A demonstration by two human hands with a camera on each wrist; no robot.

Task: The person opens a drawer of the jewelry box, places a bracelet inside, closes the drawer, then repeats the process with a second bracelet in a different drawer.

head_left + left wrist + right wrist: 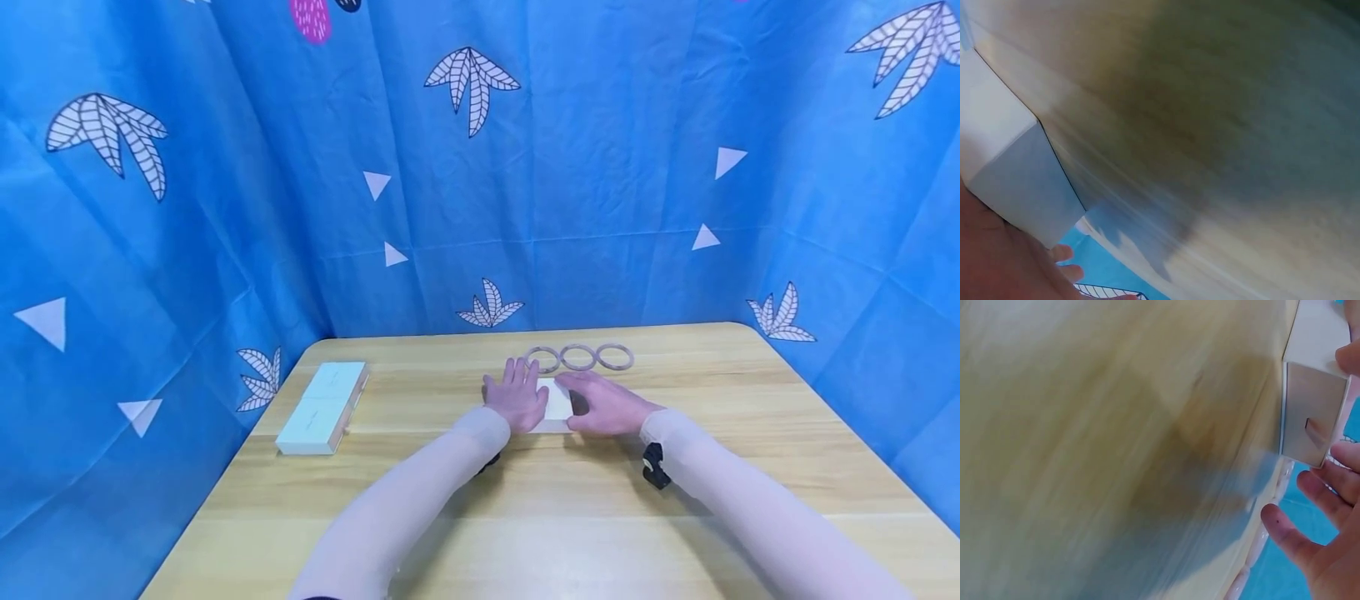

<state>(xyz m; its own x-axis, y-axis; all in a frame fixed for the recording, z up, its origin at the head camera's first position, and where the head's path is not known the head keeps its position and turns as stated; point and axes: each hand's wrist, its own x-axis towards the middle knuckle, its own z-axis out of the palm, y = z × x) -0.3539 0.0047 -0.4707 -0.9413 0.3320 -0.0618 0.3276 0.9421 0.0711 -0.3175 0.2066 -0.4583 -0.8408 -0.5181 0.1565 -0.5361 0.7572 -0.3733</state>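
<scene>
White box (557,405) sits braced between both hands on the worktop (675,500): left hand (516,397) flat against it, right hand (607,403) loosely cupping its side, steadying it.

Wooden table (525,517) bearing two white boxes (323,407) end to end near its left edge, a small white box (557,405) at centre, and three wooden rings (578,357) in a row just behind that box.
</scene>
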